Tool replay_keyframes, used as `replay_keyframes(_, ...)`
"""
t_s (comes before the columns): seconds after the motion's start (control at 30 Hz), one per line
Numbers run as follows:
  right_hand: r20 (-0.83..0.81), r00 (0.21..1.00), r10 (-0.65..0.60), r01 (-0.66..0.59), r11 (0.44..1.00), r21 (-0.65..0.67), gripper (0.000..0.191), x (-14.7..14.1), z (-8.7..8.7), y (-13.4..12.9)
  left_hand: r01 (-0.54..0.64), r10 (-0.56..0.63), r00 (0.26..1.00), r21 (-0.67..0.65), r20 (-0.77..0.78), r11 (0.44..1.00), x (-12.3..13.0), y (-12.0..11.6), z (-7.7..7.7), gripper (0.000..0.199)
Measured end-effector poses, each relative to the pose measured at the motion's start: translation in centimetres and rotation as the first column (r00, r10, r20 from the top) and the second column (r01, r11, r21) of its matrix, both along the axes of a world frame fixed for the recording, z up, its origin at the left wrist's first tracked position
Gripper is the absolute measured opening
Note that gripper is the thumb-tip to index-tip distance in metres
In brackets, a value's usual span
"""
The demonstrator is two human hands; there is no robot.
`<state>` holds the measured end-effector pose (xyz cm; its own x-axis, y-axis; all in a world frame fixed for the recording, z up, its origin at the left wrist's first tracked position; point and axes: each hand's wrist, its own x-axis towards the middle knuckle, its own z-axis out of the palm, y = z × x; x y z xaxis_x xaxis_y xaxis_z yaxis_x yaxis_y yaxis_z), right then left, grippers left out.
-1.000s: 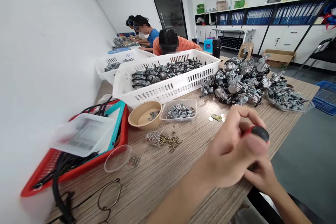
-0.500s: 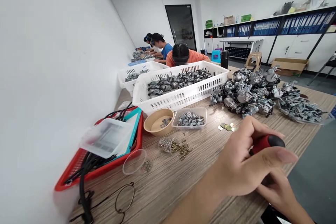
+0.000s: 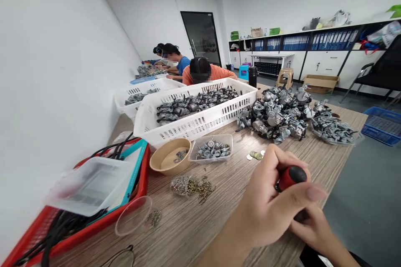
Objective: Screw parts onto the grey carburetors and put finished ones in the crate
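Observation:
My left hand (image 3: 272,204) is wrapped round the red handle of a screwdriver (image 3: 292,178), its black rounded end facing up towards me. The thumb stretches across the near side of the handle. The screwdriver's shaft is hidden. Below and behind it, my right hand (image 3: 316,229) is closed by the table's edge, with a dark part showing at its fingers that I cannot make out. Just beyond my left hand lie several round metal discs (image 3: 257,155). A heap of metal lock-like assemblies (image 3: 275,117) with black parts is piled farther back.
White crates (image 3: 188,127) hold similar assemblies. Nearer are a tan bowl (image 3: 156,162), a clear tub of metal parts (image 3: 214,150), spilled brass screws (image 3: 205,190) and a red basket (image 3: 142,175) with cables. Another pile of metal parts (image 3: 335,129) sits right. People (image 3: 216,73) work behind.
The view has swung to the right, so the table things appear farther left and a blue crate shows on the floor. Both hands stay together, the left still round the handle.

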<state>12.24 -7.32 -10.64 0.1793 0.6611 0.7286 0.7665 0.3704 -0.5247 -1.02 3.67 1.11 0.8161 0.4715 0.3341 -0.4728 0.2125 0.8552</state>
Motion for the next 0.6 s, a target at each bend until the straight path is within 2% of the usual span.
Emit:
replay_keyframes(0.1,0.016,0.999,-0.028,0.028,1.000,0.014,0.016,0.0,-0.3,0.0,0.000,-0.003,1.000,0.104,0.028,0.995,-0.3,0.3,0.5,0.027)
replay_keyframes(0.2,0.031,0.999,-0.005,0.005,1.000,0.007,0.021,0.1,-0.5,0.1,0.012,-0.025,0.996,0.157,0.083,0.988,-0.4,0.7,0.7,0.029)
replay_keyframes(0.27,0.013,1.000,0.027,-0.027,1.000,-0.001,0.021,0.2,-0.6,0.1,-0.018,0.002,0.994,0.154,0.109,0.988,-0.2,0.8,0.4,0.033)
replay_keyframes(0.4,-0.006,1.000,0.028,-0.028,1.000,0.011,0.021,0.1,-0.7,0.2,-0.042,0.025,0.986,0.096,0.167,0.995,0.2,0.6,-0.5,0.028)
replay_keyframes(0.5,-0.004,1.000,0.011,-0.010,0.998,0.064,0.024,-0.1,-1.0,0.2,-0.090,0.075,0.992,0.145,0.100,0.985,0.1,0.5,-0.4,0.026)
replay_keyframes(0.6,-0.008,1.000,0.009,-0.009,0.997,0.072,0.026,-0.2,-1.4,0.3,-0.184,0.181,0.983,0.294,0.040,0.938,-0.5,0.6,0.6,0.018)
